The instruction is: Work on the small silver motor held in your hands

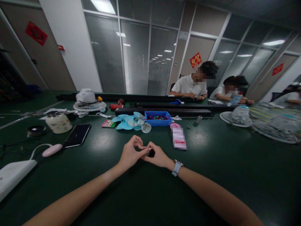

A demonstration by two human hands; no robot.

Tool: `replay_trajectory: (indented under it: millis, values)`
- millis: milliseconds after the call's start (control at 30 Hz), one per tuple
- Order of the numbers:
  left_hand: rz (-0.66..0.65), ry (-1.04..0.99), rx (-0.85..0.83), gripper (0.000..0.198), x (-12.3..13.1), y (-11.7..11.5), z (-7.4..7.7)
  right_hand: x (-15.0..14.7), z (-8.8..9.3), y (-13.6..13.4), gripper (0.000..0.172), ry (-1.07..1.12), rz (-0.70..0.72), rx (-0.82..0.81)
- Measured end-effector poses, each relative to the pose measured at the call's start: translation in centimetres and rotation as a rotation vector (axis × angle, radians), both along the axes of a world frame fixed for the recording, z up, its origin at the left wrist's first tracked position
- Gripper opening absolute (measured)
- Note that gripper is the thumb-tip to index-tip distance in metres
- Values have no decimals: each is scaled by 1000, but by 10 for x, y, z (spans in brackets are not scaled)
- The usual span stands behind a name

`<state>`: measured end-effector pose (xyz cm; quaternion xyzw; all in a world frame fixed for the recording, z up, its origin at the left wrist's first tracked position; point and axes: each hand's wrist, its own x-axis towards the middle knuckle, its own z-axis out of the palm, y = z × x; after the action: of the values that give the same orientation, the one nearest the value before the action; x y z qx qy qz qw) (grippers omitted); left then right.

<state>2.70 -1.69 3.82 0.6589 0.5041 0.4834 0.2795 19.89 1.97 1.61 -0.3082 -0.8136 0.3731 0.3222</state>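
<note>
My left hand (131, 151) and my right hand (157, 155) meet above the middle of the green table. Their fingertips are pinched together around something small, mostly covered by the fingers; a greyish edge shows, but its kind cannot be made out. A watch with a light strap (177, 168) is on my right wrist. Just beyond the hands lie light-blue fan blades (125, 121) and a blue plastic basket (158, 121) with red wires and small parts in it. A pink-and-white item (179, 138), partly blurred out, rests to the right of the basket.
On the left are a phone (77, 135), a patterned jar (58, 122), a white power strip (15, 177) and a pink oval device (52, 150). Fan parts (85, 102), a red power tool (117, 106) and long black rails (164, 111) lie farther back. Two people (190, 84) sit across the table.
</note>
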Motion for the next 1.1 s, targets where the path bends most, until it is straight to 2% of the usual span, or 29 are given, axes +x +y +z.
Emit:
replay_trajectory:
  millis: [167, 333, 500, 1100]
  values:
    - [-102, 12, 6, 37, -6, 4, 1, 0, -1, 0, 32, 7, -3, 20]
    - [-252, -56, -89, 44, -13, 7, 5, 0, 1, -1, 31, 12, 11, -1]
    - [-306, -64, -100, 48, -15, 10, 4, 1, 5, -2, 32, -14, 9, -14]
    - [-30, -37, 23, 41, 0, 3, -4, 1, -5, 3, 34, 2, -5, 6]
